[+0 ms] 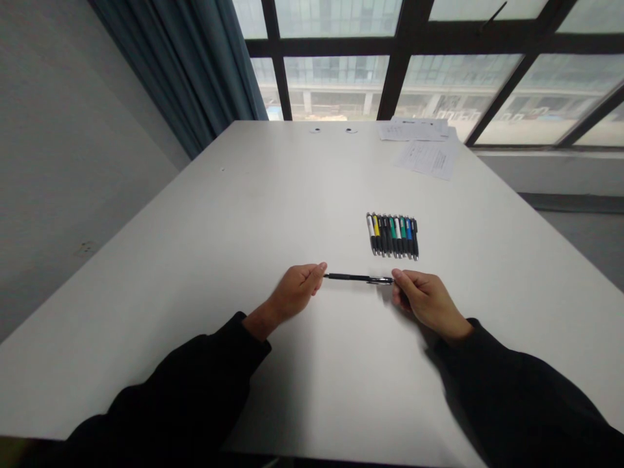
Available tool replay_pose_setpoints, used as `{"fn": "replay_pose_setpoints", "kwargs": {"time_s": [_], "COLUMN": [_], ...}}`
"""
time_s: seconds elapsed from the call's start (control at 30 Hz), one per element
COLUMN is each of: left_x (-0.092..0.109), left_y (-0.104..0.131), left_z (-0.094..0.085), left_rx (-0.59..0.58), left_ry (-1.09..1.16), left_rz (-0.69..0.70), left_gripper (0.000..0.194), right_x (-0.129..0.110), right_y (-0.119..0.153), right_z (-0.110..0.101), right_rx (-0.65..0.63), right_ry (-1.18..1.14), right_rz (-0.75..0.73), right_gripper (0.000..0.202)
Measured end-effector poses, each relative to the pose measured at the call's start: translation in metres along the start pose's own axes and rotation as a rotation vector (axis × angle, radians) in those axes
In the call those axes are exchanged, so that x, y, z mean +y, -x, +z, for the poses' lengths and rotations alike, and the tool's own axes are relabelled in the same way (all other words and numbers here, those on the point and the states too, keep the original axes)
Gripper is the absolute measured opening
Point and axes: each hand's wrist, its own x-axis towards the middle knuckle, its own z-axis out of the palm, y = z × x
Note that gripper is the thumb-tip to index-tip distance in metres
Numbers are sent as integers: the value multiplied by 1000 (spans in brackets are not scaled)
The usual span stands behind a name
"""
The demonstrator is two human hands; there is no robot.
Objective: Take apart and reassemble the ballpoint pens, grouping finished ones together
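A black pen [348, 277] with a silvery clip lies level between my two hands, just above the white table [273, 214]. My left hand [298, 289] pinches its tip end between thumb and fingers. At the clip end, my right hand [423, 298] has the other end pinched. Beyond the pen, a tight row of several click pens [392, 236] rests on the table, side by side, with white, yellow, black, green and blue barrels and dark grips toward me.
Printed papers [424, 156] lie at the far right of the table. Two small round fittings [333, 130] sit along the far edge. Behind stand a dark-framed window [336, 47] and a blue curtain [195, 65]; a grey wall [73, 130] is on the left.
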Motion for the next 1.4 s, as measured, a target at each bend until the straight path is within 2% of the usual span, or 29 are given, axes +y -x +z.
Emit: {"fn": "replay_pose_setpoints", "kwargs": {"time_s": [0.13,0.2,0.33,0.43,0.5,0.57,0.63,0.73,0.8,0.9,1.0,1.07,1.17,1.3,1.4], "left_x": [0,0,6,15,19,19,15,5,2,3,8,11,12,12,14], "left_y": [0,2,7,11,12,12,12,10,9,10,14,16,17,16,17], "left_z": [-1,-2,-3,0,2,5,8,16,22,32,36,36,33,32,32], "left_rx": [-36,-107,-385,-616,-724,-775,-718,-516,-439,-424,-484,-472,-397,-368,-306], "left_ry": [-2,3,117,188,181,220,329,534,653,662,643,625,517,479,226], "left_rz": [-13,-35,-106,-165,-211,-244,-256,-203,-194,-173,-168,-147,-41,116,263], "left_gripper": [61,64,58,42,34,33,37,42,46,41,34,30,25,23,21], "right_x": [2,3,2,2,2,2,0,-8,-15,-22,-23,-23,-23,-25,-25], "right_y": [0,0,-2,-4,-3,0,4,12,17,20,19,18,18,17,16], "right_z": [0,1,0,0,1,4,8,15,20,24,25,25,25,25,24], "right_rx": [-4,-1,33,37,16,-34,-146,-377,-484,-496,-503,-506,-512,-528,-523], "right_ry": [-18,-27,-46,-55,-60,-120,-232,-325,-269,-171,-96,-70,-64,-32,-15], "right_rz": [19,27,48,44,31,16,-24,-142,-185,-178,-188,-190,-205,-242,-223], "right_gripper": [63,63,64,64,64,67,75,86,76,54,50,48,45,44,44]}}
